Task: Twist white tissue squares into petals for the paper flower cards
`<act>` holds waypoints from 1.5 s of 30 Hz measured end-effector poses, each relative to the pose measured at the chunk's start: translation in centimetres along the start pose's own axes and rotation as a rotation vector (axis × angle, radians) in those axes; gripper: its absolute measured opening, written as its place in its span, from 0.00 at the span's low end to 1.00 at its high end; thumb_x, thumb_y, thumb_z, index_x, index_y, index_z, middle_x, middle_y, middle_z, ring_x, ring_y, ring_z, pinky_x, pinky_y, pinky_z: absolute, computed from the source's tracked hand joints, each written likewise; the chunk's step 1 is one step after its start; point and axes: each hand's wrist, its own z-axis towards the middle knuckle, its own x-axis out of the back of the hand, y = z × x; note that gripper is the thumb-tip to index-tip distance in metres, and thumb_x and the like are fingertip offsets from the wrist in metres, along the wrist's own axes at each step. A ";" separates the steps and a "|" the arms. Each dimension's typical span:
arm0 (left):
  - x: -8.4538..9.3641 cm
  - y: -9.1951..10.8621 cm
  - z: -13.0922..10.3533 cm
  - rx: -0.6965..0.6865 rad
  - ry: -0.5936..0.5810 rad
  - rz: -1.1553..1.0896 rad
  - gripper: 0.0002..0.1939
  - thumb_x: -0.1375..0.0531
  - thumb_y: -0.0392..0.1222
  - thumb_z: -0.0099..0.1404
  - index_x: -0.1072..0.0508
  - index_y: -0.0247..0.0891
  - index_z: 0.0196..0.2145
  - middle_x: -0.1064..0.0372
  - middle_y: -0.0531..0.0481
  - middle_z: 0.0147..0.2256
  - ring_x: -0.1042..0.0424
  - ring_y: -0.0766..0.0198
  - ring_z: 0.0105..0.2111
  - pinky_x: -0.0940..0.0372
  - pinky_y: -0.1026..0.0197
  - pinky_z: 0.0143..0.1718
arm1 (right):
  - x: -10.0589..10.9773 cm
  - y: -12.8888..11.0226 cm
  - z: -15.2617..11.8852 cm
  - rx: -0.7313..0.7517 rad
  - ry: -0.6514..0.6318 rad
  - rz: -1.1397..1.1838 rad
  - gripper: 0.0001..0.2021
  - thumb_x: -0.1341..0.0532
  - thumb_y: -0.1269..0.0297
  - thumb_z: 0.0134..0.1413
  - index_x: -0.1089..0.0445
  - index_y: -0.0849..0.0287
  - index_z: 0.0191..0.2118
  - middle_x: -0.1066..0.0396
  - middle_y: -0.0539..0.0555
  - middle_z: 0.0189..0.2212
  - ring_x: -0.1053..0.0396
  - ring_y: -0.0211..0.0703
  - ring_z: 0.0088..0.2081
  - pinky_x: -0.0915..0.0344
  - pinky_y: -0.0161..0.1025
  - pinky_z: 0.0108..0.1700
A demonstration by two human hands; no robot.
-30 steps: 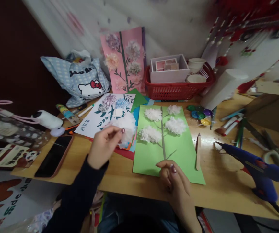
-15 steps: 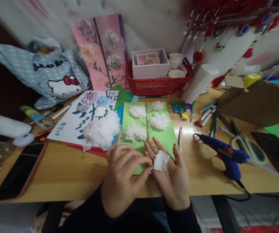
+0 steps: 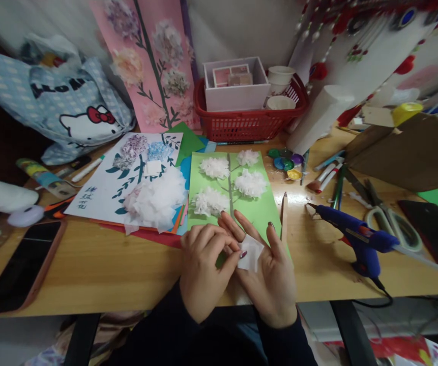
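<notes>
Here's the right hand (image 3: 272, 279), palm up and spread open, a white paper square (image 3: 254, 255) lying on it. Over comes the left hand (image 3: 205, 269), thumb and fingers bunched at the square's near side; whether they grip it, I can't tell. Just beyond, a green card (image 3: 259, 209) carries four white puffs (image 3: 250, 184). Left of that, a tissue heap (image 3: 161, 198) sits on a painted sheet (image 3: 96, 188). Out right on the desk (image 3: 127, 274), a wooden stick (image 3: 284, 218), blue glue gun (image 3: 350, 223) and scissors (image 3: 389, 219); behind, a red basket (image 3: 241, 127).
</notes>
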 end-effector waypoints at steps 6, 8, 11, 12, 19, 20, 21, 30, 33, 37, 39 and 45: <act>-0.2 -0.2 0.1 -0.010 -0.007 -0.030 0.06 0.34 0.32 0.62 0.26 0.41 0.34 0.25 0.50 0.35 0.31 0.53 0.41 0.38 0.50 0.43 | 0.0 0.0 -0.1 -0.011 -0.002 -0.015 0.26 0.44 0.44 0.63 0.23 0.60 0.51 0.24 0.62 0.55 0.33 0.55 0.61 0.44 0.53 0.67; -0.3 -0.1 0.1 -0.008 -0.008 -0.004 0.06 0.34 0.32 0.62 0.25 0.42 0.33 0.26 0.50 0.35 0.32 0.53 0.41 0.38 0.50 0.43 | 0.0 0.0 -0.2 -0.025 -0.013 -0.026 0.26 0.44 0.43 0.63 0.23 0.59 0.52 0.25 0.61 0.55 0.33 0.54 0.61 0.43 0.52 0.66; -0.4 0.1 0.1 0.009 -0.005 0.004 0.08 0.33 0.31 0.61 0.27 0.41 0.28 0.27 0.50 0.33 0.32 0.54 0.40 0.38 0.50 0.42 | -0.1 0.0 -0.2 -0.029 -0.026 -0.047 0.26 0.45 0.43 0.63 0.23 0.58 0.52 0.24 0.60 0.55 0.35 0.54 0.62 0.43 0.52 0.66; -0.4 0.1 0.1 0.013 -0.006 -0.003 0.08 0.33 0.31 0.61 0.27 0.40 0.29 0.27 0.50 0.33 0.32 0.54 0.40 0.39 0.50 0.42 | -0.1 0.0 -0.2 -0.027 -0.031 -0.052 0.26 0.45 0.42 0.63 0.23 0.58 0.51 0.24 0.60 0.55 0.35 0.54 0.63 0.43 0.53 0.66; 0.0 -0.1 0.1 -0.007 -0.028 0.013 0.09 0.33 0.30 0.60 0.28 0.41 0.29 0.27 0.51 0.33 0.32 0.54 0.40 0.39 0.50 0.41 | -0.1 0.1 -0.3 -0.026 -0.037 -0.089 0.26 0.43 0.42 0.61 0.22 0.57 0.50 0.24 0.60 0.55 0.35 0.55 0.62 0.45 0.53 0.67; 0.0 -0.1 0.1 -0.001 -0.039 0.009 0.10 0.33 0.29 0.60 0.29 0.40 0.28 0.27 0.51 0.33 0.32 0.54 0.40 0.39 0.50 0.41 | 0.0 0.1 -0.4 -0.021 -0.038 -0.089 0.26 0.43 0.42 0.61 0.22 0.58 0.50 0.24 0.60 0.55 0.34 0.55 0.62 0.46 0.53 0.67; 0.1 -0.2 0.1 0.008 -0.048 -0.001 0.10 0.33 0.29 0.60 0.29 0.40 0.28 0.28 0.51 0.32 0.32 0.54 0.40 0.39 0.50 0.41 | 0.0 0.2 -0.4 -0.017 -0.040 -0.084 0.26 0.44 0.42 0.62 0.21 0.58 0.50 0.24 0.60 0.54 0.33 0.55 0.61 0.46 0.53 0.67; 0.3 -0.7 -0.1 -0.014 -0.051 -0.022 0.08 0.32 0.33 0.61 0.28 0.40 0.30 0.25 0.51 0.33 0.31 0.53 0.41 0.39 0.50 0.42 | 0.3 0.3 -0.3 -0.039 -0.044 -0.055 0.26 0.45 0.44 0.64 0.22 0.60 0.51 0.24 0.61 0.54 0.31 0.53 0.59 0.47 0.50 0.67; 0.3 -0.7 -0.2 -0.031 -0.056 0.002 0.09 0.33 0.31 0.61 0.29 0.39 0.28 0.26 0.52 0.33 0.31 0.53 0.41 0.41 0.50 0.42 | 0.3 0.3 -0.3 -0.043 -0.053 -0.055 0.26 0.44 0.44 0.63 0.22 0.59 0.50 0.23 0.60 0.53 0.31 0.52 0.59 0.47 0.49 0.68; 0.2 -0.7 -0.2 -0.029 -0.058 -0.003 0.08 0.33 0.31 0.62 0.29 0.39 0.30 0.25 0.52 0.33 0.31 0.54 0.41 0.42 0.51 0.42 | 0.1 0.2 -0.4 -0.045 -0.048 -0.054 0.25 0.45 0.44 0.63 0.21 0.59 0.50 0.22 0.59 0.53 0.30 0.52 0.59 0.46 0.49 0.67; 0.2 -0.8 -0.3 -0.031 -0.050 0.004 0.07 0.33 0.32 0.62 0.28 0.39 0.33 0.25 0.51 0.35 0.31 0.54 0.41 0.42 0.51 0.42 | 0.1 0.2 -0.4 -0.045 -0.045 -0.056 0.26 0.45 0.44 0.64 0.21 0.59 0.50 0.23 0.59 0.53 0.30 0.53 0.58 0.45 0.50 0.66; 0.2 -0.8 -0.3 -0.053 -0.065 0.076 0.07 0.35 0.35 0.64 0.28 0.41 0.29 0.25 0.51 0.34 0.31 0.54 0.41 0.42 0.51 0.42 | 0.3 0.2 -0.4 -0.051 -0.049 -0.078 0.26 0.43 0.42 0.61 0.21 0.58 0.50 0.24 0.59 0.55 0.32 0.52 0.60 0.45 0.48 0.66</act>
